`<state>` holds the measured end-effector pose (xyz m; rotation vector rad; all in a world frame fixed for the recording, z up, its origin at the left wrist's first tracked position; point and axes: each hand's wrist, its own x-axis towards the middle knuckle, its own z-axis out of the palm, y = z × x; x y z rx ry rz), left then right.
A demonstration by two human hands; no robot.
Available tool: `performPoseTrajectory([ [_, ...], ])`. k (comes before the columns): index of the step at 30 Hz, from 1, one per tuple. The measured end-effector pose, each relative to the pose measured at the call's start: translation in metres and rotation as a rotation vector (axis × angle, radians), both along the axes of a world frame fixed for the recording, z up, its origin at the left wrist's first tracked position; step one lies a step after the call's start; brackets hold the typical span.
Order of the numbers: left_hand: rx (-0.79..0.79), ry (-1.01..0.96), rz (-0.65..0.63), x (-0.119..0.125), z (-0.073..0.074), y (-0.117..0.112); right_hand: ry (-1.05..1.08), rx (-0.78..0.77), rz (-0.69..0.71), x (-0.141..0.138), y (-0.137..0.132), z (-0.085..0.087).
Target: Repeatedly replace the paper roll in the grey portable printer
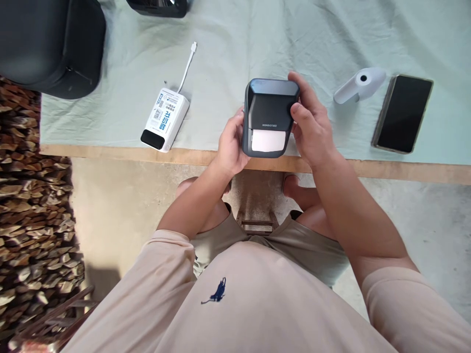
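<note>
A dark label printer (274, 105) is held between my two hands over the table's front edge. White label paper (268, 140) shows at its near end, under small lettering. My left hand (232, 143) grips its left side, with most of the fingers hidden behind or under the body. On the right side, my right hand (312, 122) has its thumb on the upper face and a finger along the far right corner. Both hands are closed on the printer.
A pale green cloth (228, 54) covers the table. Left lies a white power bank (165, 117) with a short cable; right, a white handheld device (360, 86) and a smartphone (404, 113). A black case (51, 44) and dark glossy object (160, 6) sit further back. Stacked firewood (37, 215) stands left.
</note>
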<state>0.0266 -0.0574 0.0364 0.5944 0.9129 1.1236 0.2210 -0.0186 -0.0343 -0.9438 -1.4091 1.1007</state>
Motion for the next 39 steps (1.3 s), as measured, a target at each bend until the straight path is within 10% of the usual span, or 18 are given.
performPoseTrajectory([
  [13,-0.057,0.025,0.029,0.002,0.0,0.002,-0.068,-0.059,0.046,0.011,-0.001,0.006],
  [19,-0.06,-0.107,-0.001,0.003,0.003,0.0,-0.144,-0.068,0.012,0.018,-0.006,0.041],
  [29,0.007,-0.064,-0.089,0.001,-0.006,-0.008,-0.088,0.189,-0.505,-0.016,0.008,0.084],
  [34,-0.026,-0.071,-0.092,0.002,-0.007,-0.008,0.066,0.098,-0.447,-0.022,-0.002,0.101],
  [39,-0.064,-0.074,-0.055,0.004,0.0,-0.007,-0.226,0.113,-0.37,-0.011,-0.012,0.109],
])
